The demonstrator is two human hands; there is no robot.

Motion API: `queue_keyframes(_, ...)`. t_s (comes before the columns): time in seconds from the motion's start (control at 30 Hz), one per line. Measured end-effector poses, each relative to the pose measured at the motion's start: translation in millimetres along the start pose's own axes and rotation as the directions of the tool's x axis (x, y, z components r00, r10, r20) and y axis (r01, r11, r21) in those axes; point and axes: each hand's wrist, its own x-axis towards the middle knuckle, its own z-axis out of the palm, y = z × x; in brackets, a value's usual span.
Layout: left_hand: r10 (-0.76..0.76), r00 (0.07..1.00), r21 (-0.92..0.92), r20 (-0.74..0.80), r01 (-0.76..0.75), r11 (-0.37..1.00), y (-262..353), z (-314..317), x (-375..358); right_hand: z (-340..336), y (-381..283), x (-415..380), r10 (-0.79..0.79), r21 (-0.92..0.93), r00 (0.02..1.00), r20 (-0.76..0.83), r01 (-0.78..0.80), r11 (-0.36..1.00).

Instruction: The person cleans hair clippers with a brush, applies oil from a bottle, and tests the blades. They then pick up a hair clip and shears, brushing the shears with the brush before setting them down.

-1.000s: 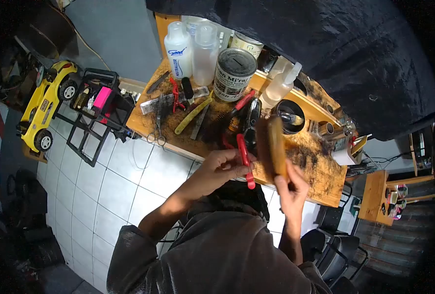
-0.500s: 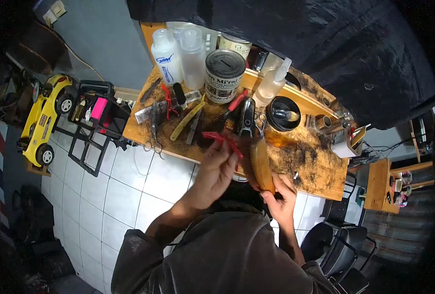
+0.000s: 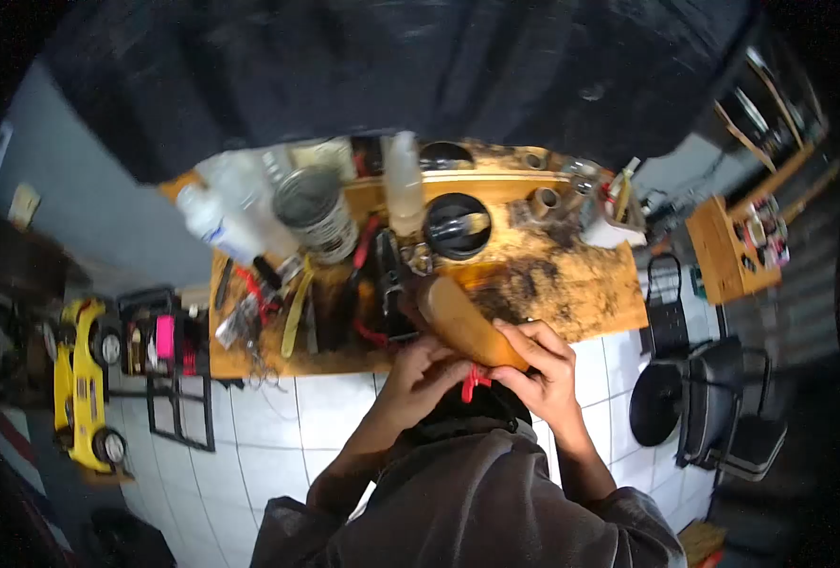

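My right hand point(image 3: 545, 372) grips the near end of a wooden-backed brush point(image 3: 462, 325), its thumb below and fingers along the far side. The brush is tilted, its far end over the table edge region. Close beside it, my left hand point(image 3: 418, 381) pinches a small red clip point(image 3: 475, 381), which sits under the brush's near end, between both hands. Another red piece point(image 3: 372, 334) lies on the table just beyond my left hand. A black hair clipper point(image 3: 389, 275) lies past the brush, near scissors point(image 3: 417, 257).
The wooden table point(image 3: 571, 308) carries a can point(image 3: 316, 213), bottles point(image 3: 216, 224), a spray bottle point(image 3: 404, 185), a black bowl point(image 3: 457, 226), a yellow razor point(image 3: 297, 312) and combs. A black stool point(image 3: 656, 404) stands right; a yellow toy car point(image 3: 84, 386) stands left.
The view has turned and shifted. My left hand has brought the red clip from beside the brush's far end down to its near end. The brush now tilts more to the left.
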Motion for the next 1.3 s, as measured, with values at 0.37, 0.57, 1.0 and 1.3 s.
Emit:
queue_keyframes(0.37, -0.214, 0.916, -0.062, 0.34, 0.248, 0.967, -8.9, 32.7, 43.9, -37.3, 19.4, -19.8, 0.274, -0.056, 0.848, -0.454, -0.334, 0.941)
queue_keyframes(0.57, -0.239, 0.943, -0.156, 0.23, 0.278, 0.948, -14.6, 57.7, 70.4, -33.9, 37.5, -36.9, 0.601, 0.457, 0.711, -0.365, -0.426, 0.781)
queue_keyframes(1.0, -0.111, 0.975, 0.547, 0.192, -0.013, 0.837, 29.7, 117.9, 126.1, -77.6, 90.0, 0.5, 0.823, 0.908, 0.564, -0.076, -0.301, 0.291)
queue_keyframes(1.3, 0.41, 0.891, 0.767, -0.197, -0.12, 0.63, 23.9, 151.7, 167.1, -106.8, 126.4, 16.0, 0.865, 0.85, 0.49, -0.11, -0.404, 0.337)
